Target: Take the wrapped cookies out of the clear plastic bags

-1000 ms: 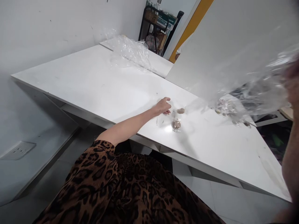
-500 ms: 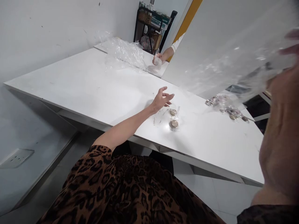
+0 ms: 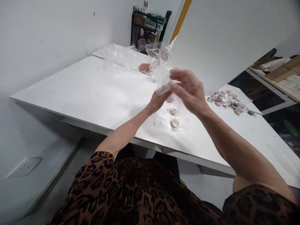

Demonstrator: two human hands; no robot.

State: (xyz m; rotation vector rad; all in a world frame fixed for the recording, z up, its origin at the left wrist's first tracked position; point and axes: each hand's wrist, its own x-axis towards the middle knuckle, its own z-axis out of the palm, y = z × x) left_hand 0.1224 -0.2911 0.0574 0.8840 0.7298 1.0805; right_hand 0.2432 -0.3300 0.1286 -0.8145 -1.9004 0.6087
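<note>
A crumpled clear plastic bag is stretched up between my two hands over the white table. My right hand pinches its edge from the right, thumb and fingers close together. Just below and to the left, my left hand has its fingers closed on the bag's lower part; motion blurs them somewhat. Under the hands lies a small clear packet with two round brownish pieces in it, flat on the table. Whether the raised bag has anything in it I cannot make out.
Several wrapped round pieces are heaped at the table's right. Clear plastic film lies at the far left. Across the table is another person's hand, beside a tall grey panel. A black cart stands behind.
My right hand has come from the far right to the middle, bringing the clear bag. My left hand, open before, has closed on it. The other person's hand now rests on the table.
</note>
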